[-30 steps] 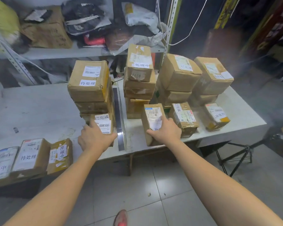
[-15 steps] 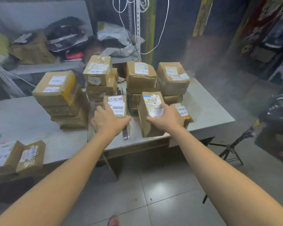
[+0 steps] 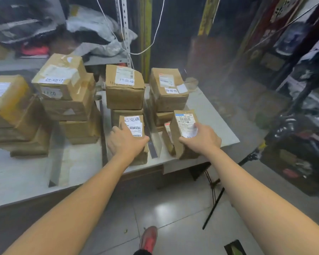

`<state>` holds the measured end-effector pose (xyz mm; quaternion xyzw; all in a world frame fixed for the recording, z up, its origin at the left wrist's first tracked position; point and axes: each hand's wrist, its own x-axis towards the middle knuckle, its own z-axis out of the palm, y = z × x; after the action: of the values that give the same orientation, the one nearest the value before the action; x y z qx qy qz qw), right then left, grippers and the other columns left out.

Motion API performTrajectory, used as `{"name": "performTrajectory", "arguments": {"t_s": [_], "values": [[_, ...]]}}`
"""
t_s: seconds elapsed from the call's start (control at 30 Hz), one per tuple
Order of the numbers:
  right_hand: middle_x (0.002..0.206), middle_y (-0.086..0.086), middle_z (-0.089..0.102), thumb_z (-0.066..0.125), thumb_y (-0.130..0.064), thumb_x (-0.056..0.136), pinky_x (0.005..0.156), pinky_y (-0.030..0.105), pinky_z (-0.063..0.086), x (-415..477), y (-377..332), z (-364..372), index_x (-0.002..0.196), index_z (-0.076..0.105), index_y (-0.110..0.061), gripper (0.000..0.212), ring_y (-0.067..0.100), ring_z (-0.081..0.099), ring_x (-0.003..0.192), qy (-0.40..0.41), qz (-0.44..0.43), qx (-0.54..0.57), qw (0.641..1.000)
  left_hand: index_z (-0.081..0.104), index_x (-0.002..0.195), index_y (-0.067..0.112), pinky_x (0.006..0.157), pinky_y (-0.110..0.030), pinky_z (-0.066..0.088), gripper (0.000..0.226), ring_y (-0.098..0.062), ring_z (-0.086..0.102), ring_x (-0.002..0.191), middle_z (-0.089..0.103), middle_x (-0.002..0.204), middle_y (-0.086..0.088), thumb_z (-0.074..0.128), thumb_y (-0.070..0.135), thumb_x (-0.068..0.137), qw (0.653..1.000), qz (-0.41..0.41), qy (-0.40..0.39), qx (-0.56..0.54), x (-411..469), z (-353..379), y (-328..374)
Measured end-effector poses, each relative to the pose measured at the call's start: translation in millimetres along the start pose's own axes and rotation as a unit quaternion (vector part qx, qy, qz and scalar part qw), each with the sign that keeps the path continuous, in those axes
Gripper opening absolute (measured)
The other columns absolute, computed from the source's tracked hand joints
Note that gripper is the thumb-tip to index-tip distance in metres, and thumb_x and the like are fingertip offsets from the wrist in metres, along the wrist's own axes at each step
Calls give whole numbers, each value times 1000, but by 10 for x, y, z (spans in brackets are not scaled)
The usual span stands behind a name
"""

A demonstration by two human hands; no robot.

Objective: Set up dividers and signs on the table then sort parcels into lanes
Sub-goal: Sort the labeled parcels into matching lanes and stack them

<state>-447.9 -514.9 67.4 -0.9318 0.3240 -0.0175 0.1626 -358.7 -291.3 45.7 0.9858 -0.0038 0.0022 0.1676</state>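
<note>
While the left hand (image 3: 126,143) curls its grip over the small parcel (image 3: 133,124) near the worktop (image 3: 77,166) edge, the right hand (image 3: 201,138) clasps a tilted parcel (image 3: 182,120) just across the divider (image 3: 153,148), both arms outstretched.

Both our arms stretched forward, forearms bare. Our left hand (image 3: 126,142) palm down, fingers curled over left parcel (image 3: 133,124), thumb at its side. Our right hand (image 3: 203,139) grips right parcel (image 3: 184,120), thumb underneath.

Glossy grey tiled floor (image 3: 182,208), near; metal shelf (image 3: 103,60) holding bags (image 3: 92,24), far left; black tripod (image 3: 214,208) on the floor, right.
</note>
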Motion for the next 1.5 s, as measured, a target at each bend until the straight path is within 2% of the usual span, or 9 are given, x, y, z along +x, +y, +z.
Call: {"name": "performTrajectory", "arguments": {"t_s": [0.13,0.37,0.67,0.77,0.93,1.07,1.2,1.4,1.5], "values": [[119,1,58,58,-78,58,70,33,38,256,27,117,134,48,-30,91,24,58,108,-18,-14,-16,1000,31,143,16,90,-41,44,102,-32,55,111,51,121,-14,54,82,68,1000,-15,-7,17,135,216,27],[122,2,54,64,-73,68,72,32,36,480,76,309,138,43,-28,86,23,56,112,-14,-37,-7,999,30,146,18,89,-41,45,97,-30,49,114,48,124,-14,51,80,75,1000,-21,10,19,152,344,108],[127,6,52,59,-81,71,76,36,46,623,229,257,142,38,-25,92,27,55,115,-41,-88,17,995,22,152,24,91,-43,46,99,-35,49,122,40,138,-16,40,85,77,997,-72,-2,10,-44,284,112],[128,6,52,57,-85,68,80,39,50,615,290,227,140,38,-26,95,27,54,117,-57,-96,27,993,17,154,26,98,-45,43,99,-36,45,128,35,147,-16,39,85,78,995,-88,-23,32,-95,221,91],[131,6,52,62,-76,72,84,40,48,556,282,123,136,45,-26,83,27,49,121,-36,-120,36,992,13,155,27,99,-48,44,92,-34,43,133,29,154,-12,41,78,84,996,-82,-31,14,-197,78,34],[134,8,52,61,-59,83,91,41,45,437,43,-17,133,51,-18,65,29,46,122,12,-171,-1,985,10,157,25,99,-48,45,93,-33,41,137,21,159,-9,47,73,86,997,-62,-39,4,-247,-189,-111],[143,7,50,64,-47,87,102,43,41,272,-385,-142,139,49,-17,62,28,42,133,-16,-232,19,972,14,157,23,101,-46,45,89,-30,38,140,27,159,-7,54,64,88,996,-38,-10,80,-270,-565,-424],[139,2,53,68,-41,85,94,40,48,-185,-1183,23,140,48,-21,61,25,48,127,-73,-340,19,937,25,152,9,101,-42,43,87,-30,49,128,47,144,-13,53,62,89,981,-33,26,190,-330,-1128,-1232],[116,4,57,65,-39,84,79,38,49,-485,-1648,150,116,56,-21,37,27,53,115,-82,-374,-4,924,42,136,11,92,-41,46,71,-31,55,116,55,130,-12,56,62,88,976,-35,22,215,-400,-1397,-1767]]}}
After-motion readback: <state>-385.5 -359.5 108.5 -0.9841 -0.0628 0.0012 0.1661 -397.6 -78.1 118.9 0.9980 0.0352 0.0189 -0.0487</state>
